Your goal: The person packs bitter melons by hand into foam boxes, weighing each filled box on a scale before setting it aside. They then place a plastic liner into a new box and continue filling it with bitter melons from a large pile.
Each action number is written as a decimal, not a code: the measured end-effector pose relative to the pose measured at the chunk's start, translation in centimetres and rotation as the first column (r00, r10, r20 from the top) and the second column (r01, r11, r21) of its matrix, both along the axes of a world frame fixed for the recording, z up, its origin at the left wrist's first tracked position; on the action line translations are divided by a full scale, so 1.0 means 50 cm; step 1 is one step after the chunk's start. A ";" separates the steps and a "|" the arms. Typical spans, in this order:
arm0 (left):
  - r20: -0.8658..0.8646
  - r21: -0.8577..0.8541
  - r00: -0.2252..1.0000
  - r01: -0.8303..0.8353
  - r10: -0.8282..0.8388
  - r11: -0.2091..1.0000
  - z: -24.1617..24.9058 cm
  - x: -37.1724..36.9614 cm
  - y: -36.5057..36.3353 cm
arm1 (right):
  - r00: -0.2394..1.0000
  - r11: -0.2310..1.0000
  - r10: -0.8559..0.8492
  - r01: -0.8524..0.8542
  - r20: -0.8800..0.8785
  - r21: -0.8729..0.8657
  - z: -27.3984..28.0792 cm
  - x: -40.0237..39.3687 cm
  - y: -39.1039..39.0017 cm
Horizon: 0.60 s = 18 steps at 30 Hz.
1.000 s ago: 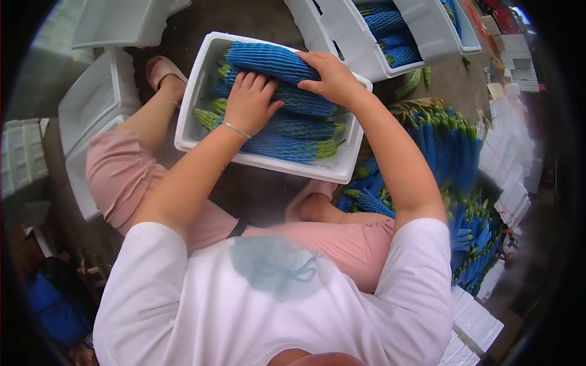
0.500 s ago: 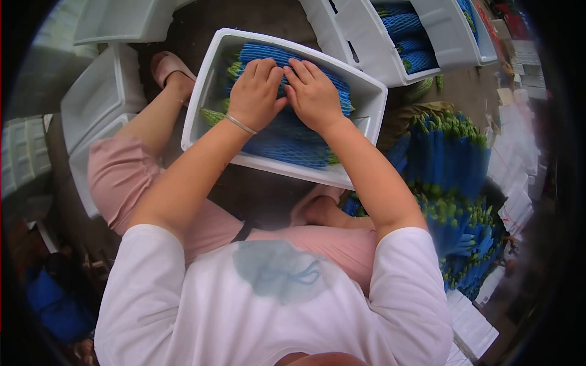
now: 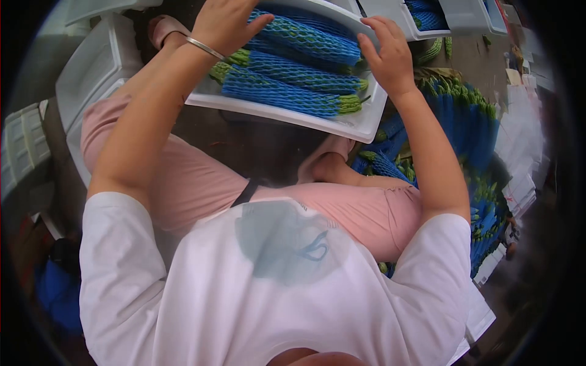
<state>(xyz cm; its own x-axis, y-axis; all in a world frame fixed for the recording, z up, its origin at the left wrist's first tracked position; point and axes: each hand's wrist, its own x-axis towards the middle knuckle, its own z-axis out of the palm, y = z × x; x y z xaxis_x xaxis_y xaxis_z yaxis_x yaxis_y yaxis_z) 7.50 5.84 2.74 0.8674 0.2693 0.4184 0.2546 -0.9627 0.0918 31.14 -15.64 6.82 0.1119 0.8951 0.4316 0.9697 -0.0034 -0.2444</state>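
Observation:
A white foam box (image 3: 293, 114) stands in front of me, holding several long green bitter gourds (image 3: 290, 73) in blue foam-net sleeves. They lie side by side across it, with pale green ends poking out of the nets. Over the box's left end is my left hand (image 3: 224, 25), a bracelet at its wrist. Its thumb stretches out above the gourds, and the top of the view cuts off part of the fingers. At the right end, my right hand (image 3: 390, 58) is open beside the rim, fingers apart and nothing in them.
On the right, a large heap of netted gourds (image 3: 461, 128) lies on the floor. More white foam boxes (image 3: 97, 67) stand at the left, and others (image 3: 394, 15) at the top right hold netted gourds. Loose gourds (image 3: 430, 52) lie near them.
My hands have parted from the middle of the gourds, one toward each end of the box. The box appears higher in view, and the netted gourds show more fully.

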 end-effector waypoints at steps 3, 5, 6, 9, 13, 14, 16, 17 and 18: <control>0.057 -0.178 0.977 -0.195 0.208 0.965 0.054 -0.062 0.032 | 0.888 0.843 -0.448 0.380 -0.106 -0.382 0.026 0.054 -0.135; -0.205 -0.353 0.895 -0.446 0.397 0.823 0.024 -0.108 0.056 | 0.771 0.702 -0.601 0.384 -0.210 -0.600 0.012 0.063 -0.205; -0.329 -0.369 0.829 -0.554 0.452 0.747 0.021 -0.124 0.046 | 0.612 0.528 -0.749 0.317 -0.255 -0.788 0.006 0.050 -0.233; -0.834 -0.503 0.506 -0.861 0.219 0.073 0.099 -0.115 0.012 | 0.353 0.355 -0.882 0.066 -0.311 -0.933 0.002 0.008 -0.255; -0.605 -0.796 0.765 -0.580 0.221 -0.171 -0.044 -0.183 0.020 | 0.281 0.398 -0.882 0.014 -0.378 -0.917 -0.026 -0.010 -0.256; -0.595 -0.804 0.772 -0.572 0.224 -0.162 -0.045 -0.180 0.013 | 0.269 0.441 -0.863 -0.015 -0.428 -0.898 -0.031 -0.015 -0.258; -0.556 -0.828 0.786 -0.552 0.270 -0.099 -0.044 -0.176 -0.017 | 0.254 0.483 -0.842 -0.040 -0.476 -0.875 -0.040 -0.025 -0.264; -0.478 -0.878 0.814 -0.438 0.330 -0.191 -0.051 -0.172 -0.023 | 0.226 0.496 -0.840 -0.050 -0.493 -0.867 -0.045 -0.029 -0.265; -0.469 -0.883 0.819 -0.432 0.330 -0.183 -0.046 -0.172 -0.026 | 0.198 0.511 -0.836 -0.057 -0.512 -0.857 -0.048 -0.029 -0.264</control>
